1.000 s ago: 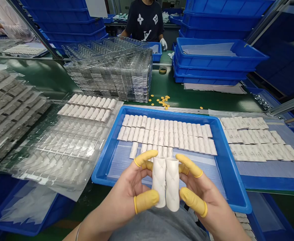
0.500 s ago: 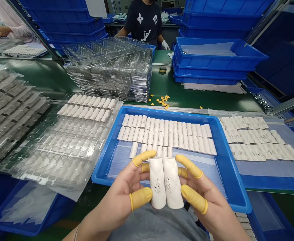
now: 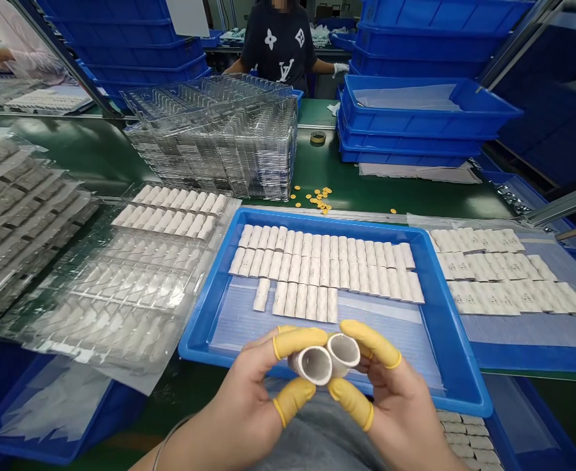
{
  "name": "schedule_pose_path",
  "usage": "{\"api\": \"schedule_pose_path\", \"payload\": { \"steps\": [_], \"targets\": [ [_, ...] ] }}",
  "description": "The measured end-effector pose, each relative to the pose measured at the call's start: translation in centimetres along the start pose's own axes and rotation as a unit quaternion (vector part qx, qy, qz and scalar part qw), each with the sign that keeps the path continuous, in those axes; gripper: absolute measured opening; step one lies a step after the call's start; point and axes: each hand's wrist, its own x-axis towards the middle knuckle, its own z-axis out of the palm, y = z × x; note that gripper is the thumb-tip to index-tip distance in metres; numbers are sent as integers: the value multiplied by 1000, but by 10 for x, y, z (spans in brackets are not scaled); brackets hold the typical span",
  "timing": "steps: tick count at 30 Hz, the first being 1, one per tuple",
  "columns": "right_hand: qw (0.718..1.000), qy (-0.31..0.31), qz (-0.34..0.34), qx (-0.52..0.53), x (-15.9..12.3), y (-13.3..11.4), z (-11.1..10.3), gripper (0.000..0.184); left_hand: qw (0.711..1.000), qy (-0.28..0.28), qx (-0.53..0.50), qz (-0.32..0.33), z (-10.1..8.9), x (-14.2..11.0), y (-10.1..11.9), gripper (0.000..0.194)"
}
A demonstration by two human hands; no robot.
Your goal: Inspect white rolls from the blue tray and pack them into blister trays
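Observation:
Two white hollow tubes are held side by side over the near edge of a blue tray (image 3: 465,366), their open round ends turned toward me. My left hand (image 3: 273,379), in yellow finger cots, is closed on the left tube (image 3: 315,365). Closed around the right tube (image 3: 343,353) is my right hand (image 3: 381,373), also with yellow finger cots. The two tubes touch each other. Inside the tray, rows of similar white tubes (image 3: 327,261) lie on a translucent sheet, with a shorter row (image 3: 305,301) nearest me.
On the left is a clear plastic tray (image 3: 121,281) of tubes. Behind stand stacked clear trays (image 3: 219,144) and blue bins (image 3: 415,118). Marked tubes (image 3: 508,275) lie on the right. Small yellow pieces (image 3: 320,197) and a tape roll (image 3: 318,137) sit on the green bench. A co-worker (image 3: 281,49) stands opposite.
Both hands have tilted the two tubes, from their marked sides facing me to their open ends facing me. The co-worker's gloved hand has moved up and to the right.

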Motion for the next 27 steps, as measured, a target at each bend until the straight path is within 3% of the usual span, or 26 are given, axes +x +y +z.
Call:
{"api": "schedule_pose_path", "payload": {
  "steps": [4, 12, 20, 24, 27],
  "targets": [
    [992, 28, -76, -95, -1, 0, 0, 60, 998, -11, 30, 51, 2, 2, 4, 39],
    [985, 8, -145, -98, 5, -8, 0, 61, 991, -20, 56, 121, 3, 7, 4, 41],
    [982, -26, -158, -102, 5, -5, -2, 59, 991, -25, 69, 116, 2, 6, 3, 44],
    [977, -12, -179, -116, 6, -8, -6, 55, 986, 31, 114, 120, 0, 5, -1, 45],
    [978, 33, -184, -96, 6, -14, -11, 52, 986, 73, 99, 116, -4, 5, -5, 45]
  ]
}}
